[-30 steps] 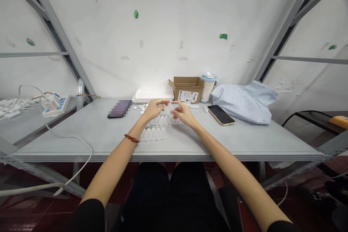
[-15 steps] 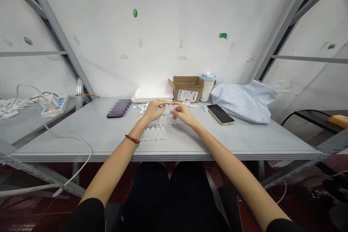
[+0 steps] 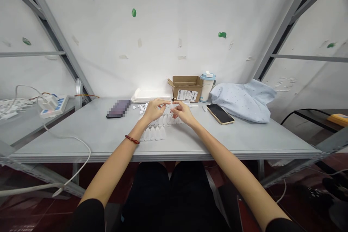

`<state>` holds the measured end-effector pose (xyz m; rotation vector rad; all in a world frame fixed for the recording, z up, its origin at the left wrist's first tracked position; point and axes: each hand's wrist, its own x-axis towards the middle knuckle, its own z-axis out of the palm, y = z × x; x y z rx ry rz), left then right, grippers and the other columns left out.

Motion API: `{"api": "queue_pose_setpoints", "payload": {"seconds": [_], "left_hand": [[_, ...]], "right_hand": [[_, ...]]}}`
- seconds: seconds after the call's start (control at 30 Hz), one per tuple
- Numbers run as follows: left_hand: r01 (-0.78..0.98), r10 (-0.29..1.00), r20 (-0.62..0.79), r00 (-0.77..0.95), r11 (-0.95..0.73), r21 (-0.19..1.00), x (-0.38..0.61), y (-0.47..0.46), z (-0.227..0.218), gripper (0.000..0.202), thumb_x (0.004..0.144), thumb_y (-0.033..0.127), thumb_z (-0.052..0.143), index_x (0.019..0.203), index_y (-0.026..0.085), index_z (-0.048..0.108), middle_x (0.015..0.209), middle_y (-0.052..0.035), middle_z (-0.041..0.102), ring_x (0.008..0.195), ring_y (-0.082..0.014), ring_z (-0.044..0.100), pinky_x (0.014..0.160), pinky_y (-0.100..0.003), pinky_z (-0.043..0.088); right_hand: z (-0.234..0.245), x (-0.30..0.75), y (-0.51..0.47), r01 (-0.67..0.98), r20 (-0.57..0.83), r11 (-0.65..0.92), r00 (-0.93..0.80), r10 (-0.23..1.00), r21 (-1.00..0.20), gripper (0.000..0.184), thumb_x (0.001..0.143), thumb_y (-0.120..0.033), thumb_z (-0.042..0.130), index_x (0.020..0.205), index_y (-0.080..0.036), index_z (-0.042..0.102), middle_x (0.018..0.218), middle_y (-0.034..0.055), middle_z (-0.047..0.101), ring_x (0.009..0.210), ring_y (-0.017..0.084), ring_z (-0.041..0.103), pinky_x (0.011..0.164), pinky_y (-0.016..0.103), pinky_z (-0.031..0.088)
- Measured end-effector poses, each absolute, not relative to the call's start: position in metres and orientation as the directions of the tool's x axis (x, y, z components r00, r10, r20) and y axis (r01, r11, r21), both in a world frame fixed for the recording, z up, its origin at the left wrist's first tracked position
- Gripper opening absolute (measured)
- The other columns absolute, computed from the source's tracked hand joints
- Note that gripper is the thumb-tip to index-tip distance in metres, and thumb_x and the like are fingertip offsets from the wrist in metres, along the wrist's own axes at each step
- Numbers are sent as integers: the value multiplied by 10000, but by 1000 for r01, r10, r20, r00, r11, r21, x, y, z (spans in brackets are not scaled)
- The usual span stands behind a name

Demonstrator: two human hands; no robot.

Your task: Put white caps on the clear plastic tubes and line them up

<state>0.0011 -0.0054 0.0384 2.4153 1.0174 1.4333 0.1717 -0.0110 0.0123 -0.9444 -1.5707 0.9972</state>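
My left hand [image 3: 153, 110] and my right hand [image 3: 183, 113] meet above the middle of the grey table [image 3: 89, 134], fingertips pinched together on a small white piece [image 3: 170, 105] too small to make out. Under and in front of the hands lie rows of small white plastic pieces [image 3: 154, 133]. More loose white pieces [image 3: 139, 107] are scattered just behind the left hand. A red bracelet [image 3: 132, 139] circles my left wrist.
A dark phone [image 3: 118, 108] lies at left, a beige-cased phone [image 3: 220, 113] at right. Behind stand a white tray [image 3: 148, 95], an open cardboard box [image 3: 186, 88] and a lidded cup [image 3: 207, 87]. A pale blue cloth [image 3: 243, 100] lies right; a power strip [image 3: 53, 104] with cable left.
The hands have stayed pinched together over the white pieces, with only slight finger shifts. The view has drifted a little.
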Motion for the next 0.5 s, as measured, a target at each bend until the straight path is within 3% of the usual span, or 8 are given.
{"api": "queue_pose_setpoints", "payload": {"seconds": [0.5], "left_hand": [[455,681,673,288,-716,529,1,-8,41,205,791,175,533,806,211,734,890,-22,749,865,-182,673,702,-280,533]], "right_hand": [[12,172,-12,86,345,359,-143,928,-929,294,739,-268,593,998,-182,484,650,-40,615,482,104,588,496,235,492]]}}
